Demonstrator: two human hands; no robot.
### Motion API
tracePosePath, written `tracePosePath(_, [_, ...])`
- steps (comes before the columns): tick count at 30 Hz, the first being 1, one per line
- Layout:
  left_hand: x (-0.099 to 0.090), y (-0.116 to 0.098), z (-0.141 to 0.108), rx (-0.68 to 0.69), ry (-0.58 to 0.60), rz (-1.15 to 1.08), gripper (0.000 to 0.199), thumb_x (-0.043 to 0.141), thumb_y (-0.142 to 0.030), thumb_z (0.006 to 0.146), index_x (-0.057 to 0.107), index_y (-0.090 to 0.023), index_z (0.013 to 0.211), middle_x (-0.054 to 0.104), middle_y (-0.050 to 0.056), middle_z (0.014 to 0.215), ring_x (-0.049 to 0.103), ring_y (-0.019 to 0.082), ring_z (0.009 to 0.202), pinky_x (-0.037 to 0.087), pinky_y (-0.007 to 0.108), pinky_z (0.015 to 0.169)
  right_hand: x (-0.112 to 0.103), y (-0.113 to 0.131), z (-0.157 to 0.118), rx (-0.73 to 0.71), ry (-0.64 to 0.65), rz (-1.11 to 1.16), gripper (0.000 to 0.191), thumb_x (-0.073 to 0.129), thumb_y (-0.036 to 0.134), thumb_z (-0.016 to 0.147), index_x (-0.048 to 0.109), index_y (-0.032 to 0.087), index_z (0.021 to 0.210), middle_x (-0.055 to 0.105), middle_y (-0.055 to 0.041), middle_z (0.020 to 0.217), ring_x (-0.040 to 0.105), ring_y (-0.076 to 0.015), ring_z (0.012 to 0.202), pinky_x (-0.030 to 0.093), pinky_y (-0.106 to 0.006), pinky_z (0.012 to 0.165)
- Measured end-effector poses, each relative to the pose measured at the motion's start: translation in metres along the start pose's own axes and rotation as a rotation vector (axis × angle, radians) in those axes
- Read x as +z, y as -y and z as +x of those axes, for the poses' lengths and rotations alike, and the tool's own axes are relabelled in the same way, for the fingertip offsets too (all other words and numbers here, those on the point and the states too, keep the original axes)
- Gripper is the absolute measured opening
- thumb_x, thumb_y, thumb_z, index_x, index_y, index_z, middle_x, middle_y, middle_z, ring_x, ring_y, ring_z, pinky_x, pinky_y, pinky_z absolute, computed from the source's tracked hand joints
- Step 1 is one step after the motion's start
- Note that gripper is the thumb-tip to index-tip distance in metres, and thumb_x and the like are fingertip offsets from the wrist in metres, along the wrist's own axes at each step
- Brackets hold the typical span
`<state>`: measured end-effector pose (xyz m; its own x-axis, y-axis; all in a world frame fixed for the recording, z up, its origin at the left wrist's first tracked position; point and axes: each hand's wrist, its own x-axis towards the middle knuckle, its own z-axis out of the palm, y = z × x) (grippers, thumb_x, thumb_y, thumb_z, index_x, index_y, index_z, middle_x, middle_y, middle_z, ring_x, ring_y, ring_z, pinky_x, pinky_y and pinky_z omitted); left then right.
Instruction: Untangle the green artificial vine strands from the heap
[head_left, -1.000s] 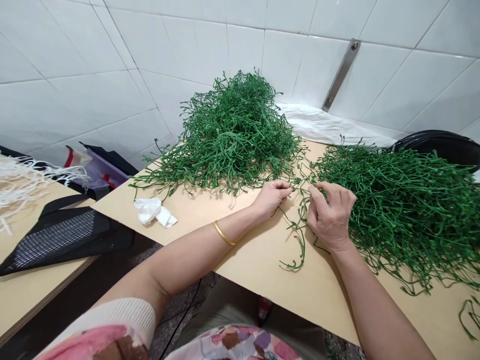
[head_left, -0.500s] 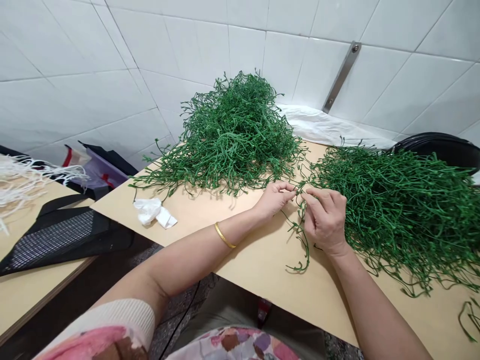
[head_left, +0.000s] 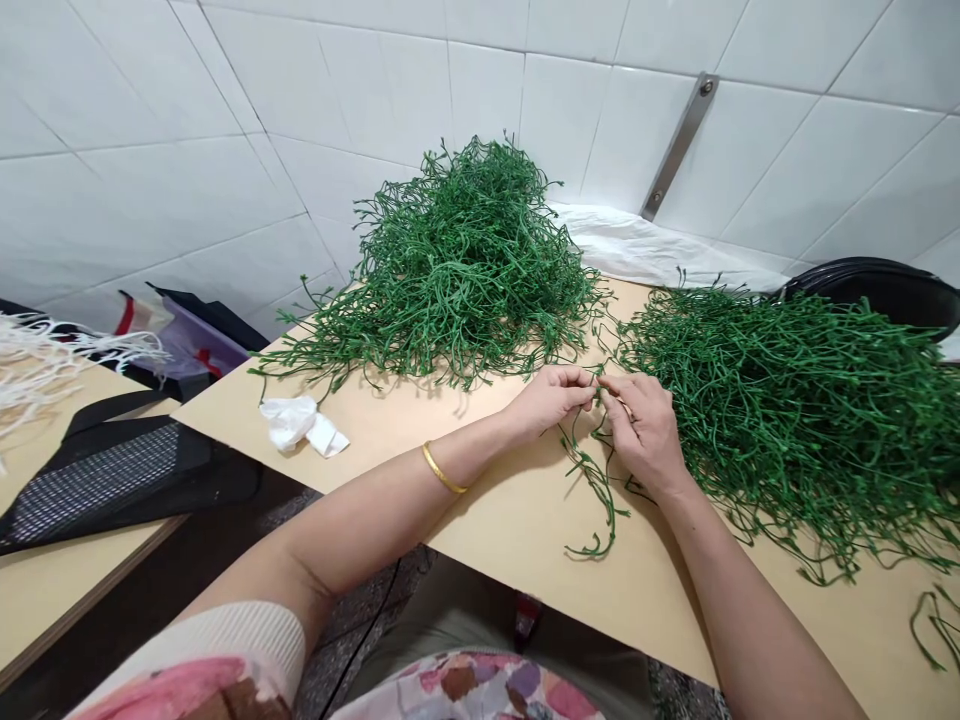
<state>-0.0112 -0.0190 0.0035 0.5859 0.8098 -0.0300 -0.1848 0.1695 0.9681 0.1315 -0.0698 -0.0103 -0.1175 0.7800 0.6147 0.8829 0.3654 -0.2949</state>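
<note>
My left hand (head_left: 559,398) and my right hand (head_left: 643,425) meet fingertip to fingertip above the table. Both are closed in a pinch on a thin green artificial stem (head_left: 598,393), most of it covered by the fingers. Below them, several joined green stems (head_left: 592,480) trail over the tabletop and curl at the lower end. Behind my left hand rises a tall heap of green stems (head_left: 472,270). A second, wider heap of green stems (head_left: 795,420) lies just right of my right hand.
A crumpled white tissue (head_left: 304,425) lies near the left edge of the table (head_left: 510,530). Against the tiled wall are white sheeting (head_left: 652,245) and a black round item (head_left: 874,295). On another table at left are white strands (head_left: 60,350) and a black mesh bag (head_left: 112,475).
My right hand has come closer to my left, and its fingers now pinch right against the left fingertips. The hanging stems have shifted slightly.
</note>
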Motion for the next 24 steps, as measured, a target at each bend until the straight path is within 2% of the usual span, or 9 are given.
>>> tracePosePath(2, [0.0, 0.0, 0.0, -0.001, 0.035, 0.006, 0.015, 0.06, -0.02, 0.067, 0.051, -0.012, 0.057, 0.042, -0.004, 0.048, 0.027, 0.001, 0.04, 0.016, 0.021, 0.042, 0.001, -0.002, 0.0, 0.029, 0.011, 0.038, 0.023, 0.043, 0.026, 0.086, 0.06, 0.018, 0.099, 0.057, -0.0057, 0.086, 0.049, -0.0182, 0.082, 0.035, -0.032, 0.071])
tracePosePath(7, [-0.002, 0.003, 0.001, -0.008, 0.108, -0.026, 0.016, 0.061, -0.022, 0.067, 0.053, -0.012, 0.057, 0.044, -0.003, 0.048, 0.033, 0.002, 0.04, 0.021, 0.021, 0.043, 0.002, -0.003, 0.001, 0.028, 0.007, 0.077, 0.02, 0.041, 0.026, 0.087, 0.057, 0.018, 0.079, 0.057, -0.0048, 0.082, 0.05, -0.0167, 0.079, 0.036, -0.031, 0.073])
tracePosePath(10, [-0.004, 0.005, 0.002, -0.035, 0.115, -0.054, 0.012, 0.062, -0.019, 0.065, 0.055, -0.011, 0.06, 0.046, -0.003, 0.05, 0.034, 0.003, 0.04, 0.021, 0.021, 0.043, 0.001, -0.001, 0.001, -0.003, 0.031, 0.083, 0.019, 0.037, 0.024, 0.088, 0.054, 0.018, 0.081, 0.058, -0.0029, 0.074, 0.05, -0.0148, 0.071, 0.036, -0.031, 0.074])
tracePosePath(13, [-0.005, 0.007, 0.003, -0.046, 0.114, -0.052, 0.01, 0.062, -0.018, 0.064, 0.054, -0.011, 0.06, 0.046, -0.003, 0.051, 0.034, 0.003, 0.04, 0.021, 0.021, 0.042, -0.001, -0.001, 0.001, -0.031, 0.086, 0.116, 0.017, 0.038, 0.024, 0.088, 0.054, 0.018, 0.084, 0.06, -0.003, 0.077, 0.051, -0.014, 0.069, 0.037, -0.029, 0.073])
tracePosePath(17, [-0.005, 0.008, 0.002, -0.015, 0.157, 0.066, 0.015, 0.06, -0.023, 0.067, 0.054, -0.012, 0.059, 0.043, -0.004, 0.048, 0.032, 0.003, 0.041, 0.021, 0.022, 0.043, -0.005, 0.0, 0.001, 0.076, 0.177, 0.19, 0.019, 0.038, 0.027, 0.087, 0.05, 0.02, 0.075, 0.053, 0.0002, 0.064, 0.047, -0.0128, 0.06, 0.035, -0.025, 0.062])
tracePosePath(21, [-0.003, 0.004, -0.002, 0.018, 0.163, 0.144, 0.02, 0.059, -0.028, 0.069, 0.052, -0.013, 0.057, 0.037, -0.005, 0.046, 0.027, 0.003, 0.041, 0.017, 0.022, 0.043, -0.009, 0.007, 0.003, 0.189, 0.157, 0.173, 0.024, 0.039, 0.03, 0.086, 0.041, 0.02, 0.064, 0.039, 0.0038, 0.053, 0.036, -0.0109, 0.051, 0.028, -0.025, 0.053])
tracePosePath(24, [0.001, 0.001, -0.004, 0.063, 0.185, 0.172, 0.021, 0.06, -0.026, 0.068, 0.051, -0.013, 0.054, 0.038, -0.005, 0.048, 0.027, 0.003, 0.044, 0.017, 0.022, 0.045, -0.011, 0.011, 0.005, 0.315, 0.142, 0.283, 0.026, 0.041, 0.032, 0.085, 0.04, 0.02, 0.061, 0.036, 0.0043, 0.052, 0.033, -0.0102, 0.049, 0.026, -0.024, 0.05])
